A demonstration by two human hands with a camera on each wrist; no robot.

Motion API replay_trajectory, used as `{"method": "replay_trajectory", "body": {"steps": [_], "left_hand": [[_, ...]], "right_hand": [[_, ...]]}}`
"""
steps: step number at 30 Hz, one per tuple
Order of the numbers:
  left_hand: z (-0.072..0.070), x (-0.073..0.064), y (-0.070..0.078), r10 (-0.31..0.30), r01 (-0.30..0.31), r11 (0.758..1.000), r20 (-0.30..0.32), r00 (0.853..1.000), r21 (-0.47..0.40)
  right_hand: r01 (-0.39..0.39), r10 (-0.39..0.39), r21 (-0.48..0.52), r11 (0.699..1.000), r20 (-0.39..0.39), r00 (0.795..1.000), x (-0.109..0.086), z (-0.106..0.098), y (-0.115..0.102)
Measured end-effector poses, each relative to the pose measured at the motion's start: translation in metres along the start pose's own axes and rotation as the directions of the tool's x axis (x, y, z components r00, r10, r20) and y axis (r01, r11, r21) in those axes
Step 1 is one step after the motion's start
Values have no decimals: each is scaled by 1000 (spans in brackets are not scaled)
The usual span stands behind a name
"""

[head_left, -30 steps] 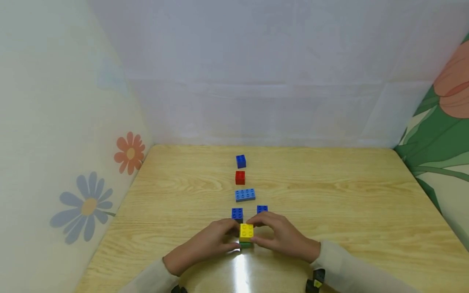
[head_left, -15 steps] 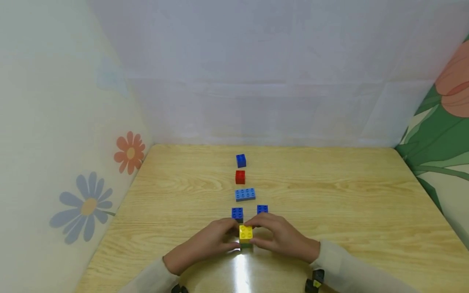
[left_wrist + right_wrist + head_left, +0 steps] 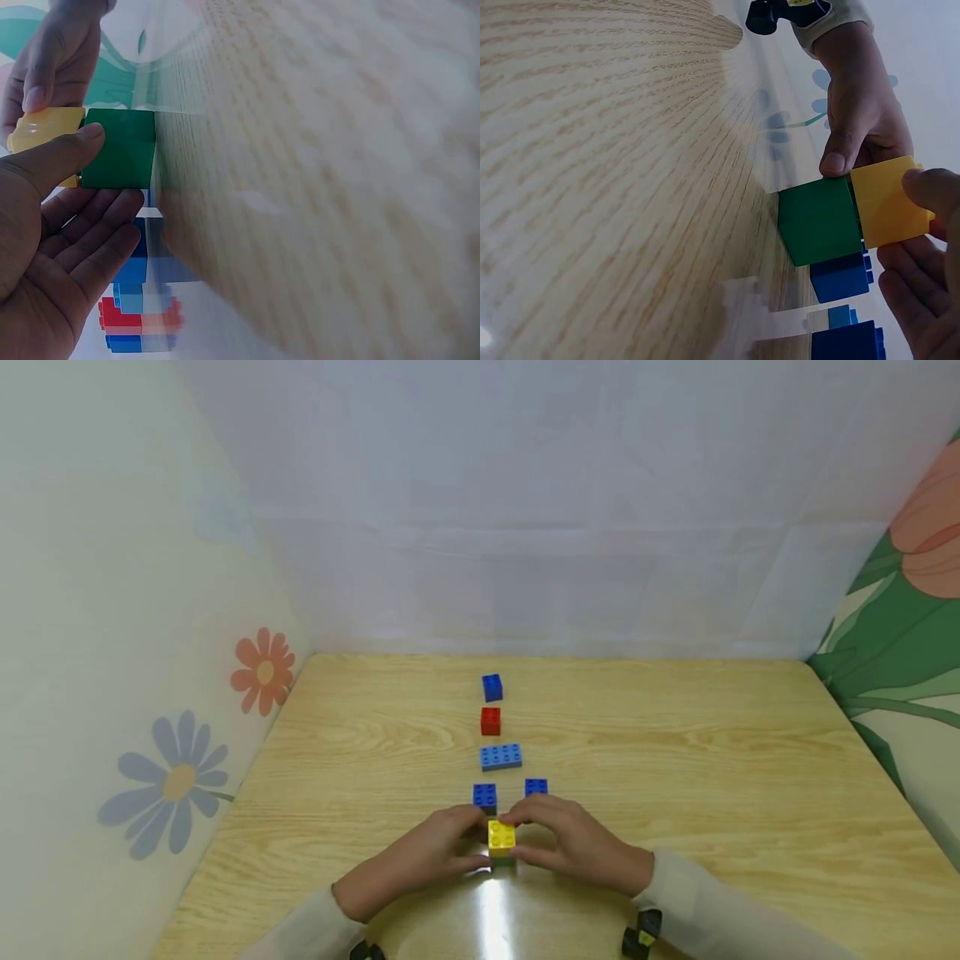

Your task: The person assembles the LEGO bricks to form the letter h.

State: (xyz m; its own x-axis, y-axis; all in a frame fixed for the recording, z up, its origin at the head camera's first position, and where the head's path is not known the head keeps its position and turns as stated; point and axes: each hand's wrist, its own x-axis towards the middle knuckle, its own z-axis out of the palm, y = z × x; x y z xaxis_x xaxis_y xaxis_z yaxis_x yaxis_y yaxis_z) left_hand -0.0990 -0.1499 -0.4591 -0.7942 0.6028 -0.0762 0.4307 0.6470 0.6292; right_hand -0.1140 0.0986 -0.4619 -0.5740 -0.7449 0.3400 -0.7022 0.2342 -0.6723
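At the near middle of the table, my left hand [image 3: 423, 858] pinches a green toy brick [image 3: 120, 154] between thumb and fingers. The green brick stands on the tabletop. My right hand [image 3: 581, 845] grips a yellow brick [image 3: 501, 838] with four studs on its top. The yellow brick sits right over the green one, with a thin dark seam between them in the right wrist view. Seen from the head, the yellow brick hides most of the green brick. Two dark blue bricks are just beyond the hands, one at the left [image 3: 484, 797] and one at the right [image 3: 536, 787].
Farther back in a rough line are a light blue long brick [image 3: 501, 757], a red brick [image 3: 491, 722] and another dark blue brick [image 3: 492, 687]. They stand on a wood-grain table [image 3: 675, 760]. A white cloth [image 3: 562, 585] hangs behind the table's far edge.
The yellow brick has come down slightly and a little left over the green brick, so less of the green shows. Both hands keep their grips and have barely moved.
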Motion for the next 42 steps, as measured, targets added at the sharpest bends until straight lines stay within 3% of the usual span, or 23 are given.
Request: {"method": "replay_trajectory", "body": {"steps": [12,24,42], "left_hand": [[1,0,-1,10,-10,1000,-13,1000,-13],[0,-1,0,5,-5,1000,-12,1000,-5],[-3,3,1,-19,18,999,23,1000,33]], "right_hand": [[-72,71,44,996,20,997,0,-1,0],[-93,92,32,995,48,995,3,-5,-5],[-59,66,-71,996,93,994,8,-9,-11]]}}
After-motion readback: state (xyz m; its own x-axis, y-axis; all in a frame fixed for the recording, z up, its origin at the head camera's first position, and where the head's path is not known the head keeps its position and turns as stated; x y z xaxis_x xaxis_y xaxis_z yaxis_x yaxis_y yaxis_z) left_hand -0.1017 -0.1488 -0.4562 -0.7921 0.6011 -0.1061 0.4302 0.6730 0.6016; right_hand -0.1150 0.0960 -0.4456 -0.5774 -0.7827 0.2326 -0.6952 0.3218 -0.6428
